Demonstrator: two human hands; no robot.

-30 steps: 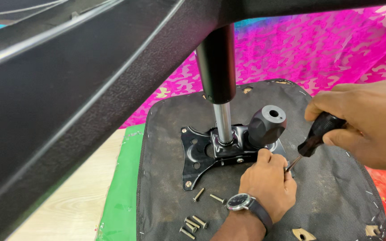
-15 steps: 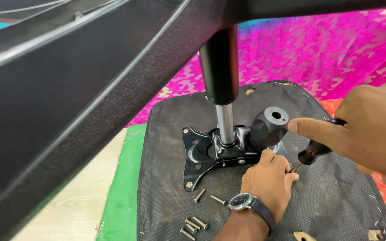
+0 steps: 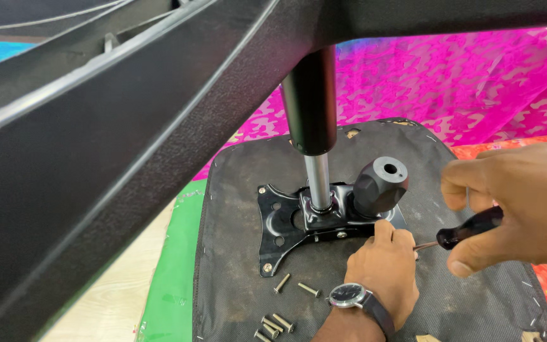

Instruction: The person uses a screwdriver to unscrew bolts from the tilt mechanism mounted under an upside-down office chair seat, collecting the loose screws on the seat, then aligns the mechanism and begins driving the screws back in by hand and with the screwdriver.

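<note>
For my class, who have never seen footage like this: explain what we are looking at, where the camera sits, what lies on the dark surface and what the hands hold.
The single picture comes from a camera worn on a person's head, looking down at their own two bare hands. No machine is involved. The dark surface is the underside of a chair seat, lying on bright pink and green cloths. A black metal plate sits on it, with a shiny column rising into the blurred black chair base that fills the top left. A black knob stands beside the column. Loose screws lie near the front edge. The right hand holds a black-handled screwdriver. The left hand, wearing a wristwatch, rests at the plate's edge by the screwdriver's tip.
</note>
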